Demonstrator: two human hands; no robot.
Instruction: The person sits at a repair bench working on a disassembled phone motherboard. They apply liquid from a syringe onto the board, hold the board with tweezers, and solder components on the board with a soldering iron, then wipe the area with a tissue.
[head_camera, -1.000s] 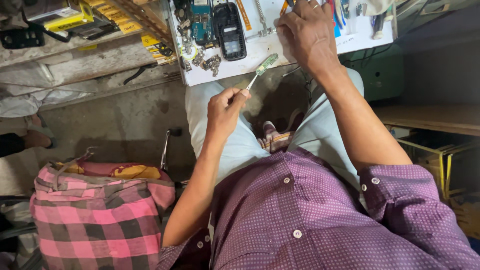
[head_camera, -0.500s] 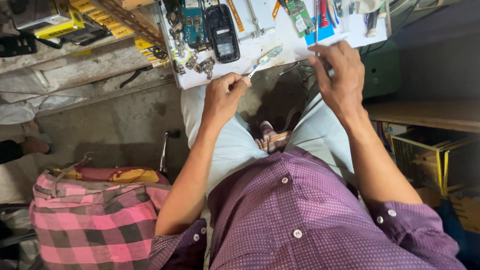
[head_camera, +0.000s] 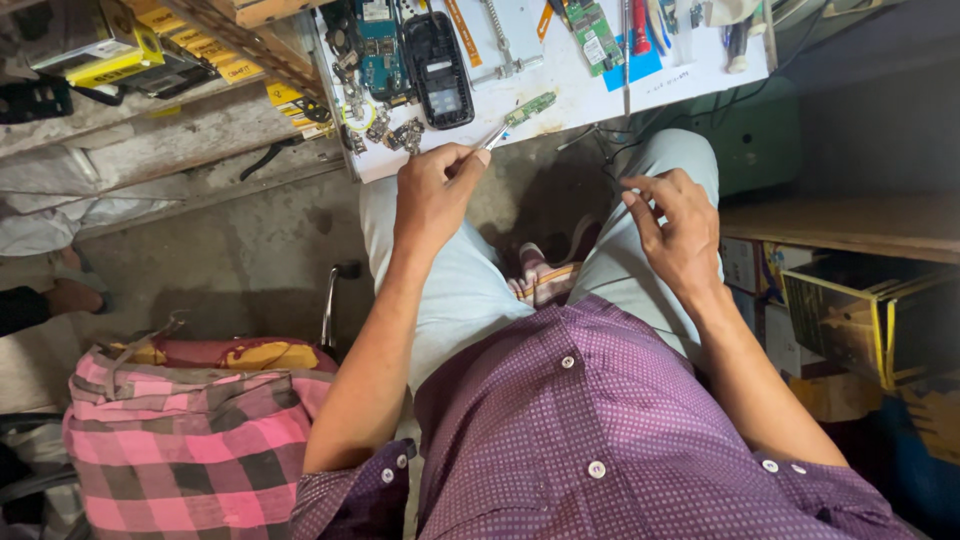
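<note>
My left hand (head_camera: 432, 190) is closed on metal tweezers (head_camera: 492, 139), and the tweezers' tip pinches a small green circuit board (head_camera: 530, 107) at the front edge of the white worktop (head_camera: 560, 75). My right hand (head_camera: 678, 225) hovers above my right knee with its fingers loosely curled; I see nothing in it. Just beyond the tweezers on the worktop lie a black phone shell (head_camera: 437, 68) and a blue circuit board (head_camera: 379, 48).
Loose small parts (head_camera: 385, 132), another green board (head_camera: 592, 35), a red-handled tool (head_camera: 640, 25) and a wrench (head_camera: 500, 45) litter the worktop. A pink checked cloth bundle (head_camera: 190, 440) sits lower left. Yellow boxes (head_camera: 90, 45) lie on a shelf upper left, cardboard boxes (head_camera: 850, 320) at right.
My right hand has come down off the worktop to above my right knee. My left hand with the tweezers and board has stayed near the worktop's edge.
</note>
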